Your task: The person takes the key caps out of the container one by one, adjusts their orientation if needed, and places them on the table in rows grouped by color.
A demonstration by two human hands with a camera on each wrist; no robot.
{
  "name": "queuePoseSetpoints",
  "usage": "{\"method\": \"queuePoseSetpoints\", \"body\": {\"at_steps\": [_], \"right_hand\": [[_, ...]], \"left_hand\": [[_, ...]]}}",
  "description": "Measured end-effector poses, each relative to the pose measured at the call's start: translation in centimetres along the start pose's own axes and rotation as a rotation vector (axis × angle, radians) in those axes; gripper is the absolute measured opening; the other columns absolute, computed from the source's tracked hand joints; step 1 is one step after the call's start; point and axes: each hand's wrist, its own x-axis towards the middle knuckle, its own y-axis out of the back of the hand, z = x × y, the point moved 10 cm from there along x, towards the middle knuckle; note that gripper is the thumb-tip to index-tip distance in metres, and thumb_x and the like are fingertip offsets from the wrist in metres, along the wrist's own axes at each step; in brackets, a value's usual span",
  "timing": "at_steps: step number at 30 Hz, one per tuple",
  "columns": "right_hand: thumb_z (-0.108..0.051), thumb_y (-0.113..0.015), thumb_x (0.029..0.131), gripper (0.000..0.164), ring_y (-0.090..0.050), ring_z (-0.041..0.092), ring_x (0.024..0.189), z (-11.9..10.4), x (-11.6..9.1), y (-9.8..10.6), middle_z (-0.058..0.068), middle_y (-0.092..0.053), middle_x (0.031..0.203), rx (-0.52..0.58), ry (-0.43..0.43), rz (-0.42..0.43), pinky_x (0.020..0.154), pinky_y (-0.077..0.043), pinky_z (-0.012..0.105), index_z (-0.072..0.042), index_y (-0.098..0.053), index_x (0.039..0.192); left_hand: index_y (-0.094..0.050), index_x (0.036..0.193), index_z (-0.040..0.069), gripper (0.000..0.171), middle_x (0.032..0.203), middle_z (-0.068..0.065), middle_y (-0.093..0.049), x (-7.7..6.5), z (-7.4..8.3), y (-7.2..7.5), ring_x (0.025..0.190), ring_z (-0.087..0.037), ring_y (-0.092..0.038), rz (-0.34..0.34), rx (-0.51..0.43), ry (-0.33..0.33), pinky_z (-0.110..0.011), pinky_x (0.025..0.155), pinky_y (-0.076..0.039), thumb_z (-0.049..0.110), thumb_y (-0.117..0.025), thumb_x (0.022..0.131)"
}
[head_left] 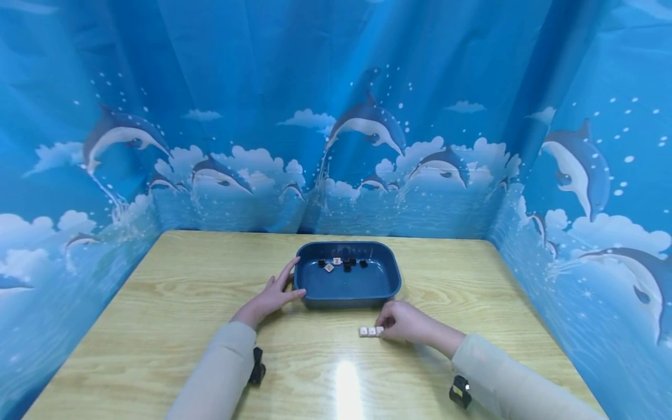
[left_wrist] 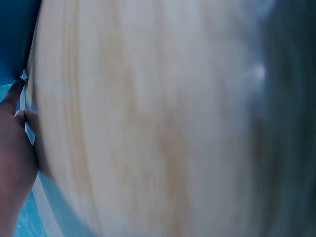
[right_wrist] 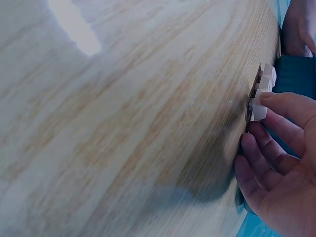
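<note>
A dark blue tray [head_left: 346, 303] stands on the table, with several small black keycaps [head_left: 347, 268] and two white keycaps [head_left: 329, 268] inside, toward its far side. My left hand [head_left: 272, 297] rests at the tray's left end, fingers spread along the rim and thumb at the near left corner. In front of the tray lies a short row of white keycaps [head_left: 367, 332]. My right hand [head_left: 406, 322] is at the row's right end, where thumb and forefinger pinch the last white keycap [right_wrist: 260, 106]. Its other fingers curl loosely beside the row in the right wrist view.
The wood-grain table [head_left: 173, 326] reaches back to a blue dolphin curtain [head_left: 252, 116], which also hangs along both sides. A black wrist camera [head_left: 257, 366] sits on the left sleeve and another camera [head_left: 460, 392] on the right. Light glares off the table's near middle.
</note>
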Motion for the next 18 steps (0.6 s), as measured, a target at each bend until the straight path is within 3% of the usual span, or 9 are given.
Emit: {"method": "queuePoseSetpoints", "body": {"at_steps": [10, 18], "right_hand": [[-0.007, -0.077, 0.078, 0.018, -0.059, 0.014, 0.08, -1.9, -1.2, 1.8, -0.005, -0.063, 0.088, -0.054, 0.087, -0.013, 0.068, -0.052, 0.026, -0.009, -0.075, 0.096], [-0.011, -0.077, 0.08, 0.029, -0.061, 0.025, 0.093, -4.5, -1.9, 3.8, 0.002, -0.065, 0.101, -0.091, 0.145, -0.035, 0.077, -0.054, 0.035, -0.007, -0.073, 0.108]], "left_hand": [[-0.005, 0.156, 0.042, 0.086, 0.158, -0.02, -0.022, 0.1, 0.3, 0.2, 0.142, -0.048, 0.016, -0.004, 0.003, -0.007, -0.075, 0.104, 0.007, 0.048, -0.063, 0.092], [-0.005, 0.156, 0.042, 0.086, 0.157, -0.019, -0.024, 0.1, 0.0, -0.1, 0.141, -0.05, 0.013, 0.009, 0.021, -0.005, -0.074, 0.104, 0.006, 0.051, -0.063, 0.091]]}}
